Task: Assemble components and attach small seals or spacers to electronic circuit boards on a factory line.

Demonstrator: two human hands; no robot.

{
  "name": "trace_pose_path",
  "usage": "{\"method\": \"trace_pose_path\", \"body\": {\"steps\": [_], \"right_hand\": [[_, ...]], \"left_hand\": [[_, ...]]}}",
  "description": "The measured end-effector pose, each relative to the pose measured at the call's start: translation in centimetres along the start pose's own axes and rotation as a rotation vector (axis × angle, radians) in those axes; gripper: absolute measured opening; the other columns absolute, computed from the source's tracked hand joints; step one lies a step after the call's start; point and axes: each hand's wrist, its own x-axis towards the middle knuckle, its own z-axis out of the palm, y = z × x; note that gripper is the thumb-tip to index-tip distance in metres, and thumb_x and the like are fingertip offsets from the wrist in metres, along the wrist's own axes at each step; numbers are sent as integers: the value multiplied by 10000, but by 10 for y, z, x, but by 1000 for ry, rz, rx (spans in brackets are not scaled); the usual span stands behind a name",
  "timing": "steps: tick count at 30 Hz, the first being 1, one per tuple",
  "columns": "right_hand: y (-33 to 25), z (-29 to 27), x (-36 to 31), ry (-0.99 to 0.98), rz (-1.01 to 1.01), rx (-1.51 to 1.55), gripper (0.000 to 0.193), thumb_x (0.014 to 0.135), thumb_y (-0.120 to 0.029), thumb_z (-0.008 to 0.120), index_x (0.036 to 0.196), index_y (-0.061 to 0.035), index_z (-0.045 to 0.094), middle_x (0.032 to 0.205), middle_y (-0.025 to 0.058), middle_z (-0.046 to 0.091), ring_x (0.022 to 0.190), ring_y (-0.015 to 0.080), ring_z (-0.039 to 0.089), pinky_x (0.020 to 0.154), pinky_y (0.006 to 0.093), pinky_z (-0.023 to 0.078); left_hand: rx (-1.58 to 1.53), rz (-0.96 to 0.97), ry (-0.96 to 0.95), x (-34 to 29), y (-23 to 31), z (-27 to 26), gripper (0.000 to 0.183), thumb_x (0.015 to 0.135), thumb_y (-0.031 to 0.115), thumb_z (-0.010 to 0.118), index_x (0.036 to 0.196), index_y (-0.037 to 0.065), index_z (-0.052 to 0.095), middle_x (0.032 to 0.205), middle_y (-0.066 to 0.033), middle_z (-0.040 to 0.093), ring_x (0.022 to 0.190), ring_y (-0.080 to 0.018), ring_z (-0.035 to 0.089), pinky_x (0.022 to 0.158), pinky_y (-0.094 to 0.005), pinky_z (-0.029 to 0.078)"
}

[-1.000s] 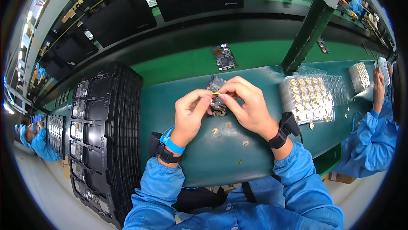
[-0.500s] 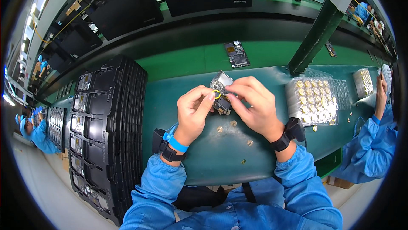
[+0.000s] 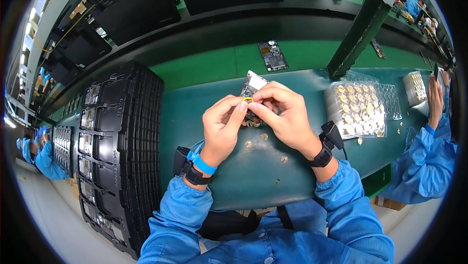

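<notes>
Between the fingertips of both hands is a small round piece with a yellow rim (image 3: 248, 99). My left hand (image 3: 222, 122) pinches it from the left, thumb against forefinger. From the right, my right hand (image 3: 285, 117) closes thumb and forefinger on its edge. A circuit board (image 3: 252, 84) with a silver shield plate shows just beyond the fingertips; its near part is largely hidden by the hands. Several small gold round pieces lie on the green mat near my hands, among them one gold disc (image 3: 263, 137).
A tall stack of black trays (image 3: 124, 142) holding boards stands left. Clear plastic trays of gold round pieces (image 3: 358, 110) are stacked right, beside a green post (image 3: 358, 39). Another board (image 3: 273, 55) lies on the far ledge. A co-worker's arm (image 3: 431, 112) is at far right.
My right hand has moved left from the circuit board to the yellow-rimmed piece and now grips it with my left hand. The head view has shifted slightly.
</notes>
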Motion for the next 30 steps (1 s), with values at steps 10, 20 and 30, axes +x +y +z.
{"method": "trace_pose_path", "body": {"steps": [10, 20, 30], "right_hand": [[-8, -13, 2, -37, 51, -8, 59, 1022, -44, 639, 1040, 13, 641, 972, 59, 585, 840, 131, 615, 749, 304, 505], [-10, 0, 1, -68, -174, -508, 72, 920, 15, 681, 961, 17, 622, 886, 147, 572, 803, 333, 608, 714, 399, 496], [4, 1, -2, -34, -85, -482, 64, 952, -23, 711, 953, 23, 666, 817, 19, 576, 690, 105, 461, 634, 269, 407]], "left_hand": [[-106, -170, 12, 5, -3, -3, 420, 1060, 22, 576, 1462, -78, 503, 1257, -139, 701, 1027, -164, 707, 824, -297, 615], [-254, -208, -115, 11, -7, -9, 411, 1113, 125, 524, 1463, -90, 529, 1285, -189, 696, 1130, -240, 712, 954, -389, 631], [-54, -128, -148, 10, -9, -9, 380, 1104, 123, 522, 1405, -96, 598, 1207, -171, 729, 1071, -214, 723, 889, -347, 635]]}}
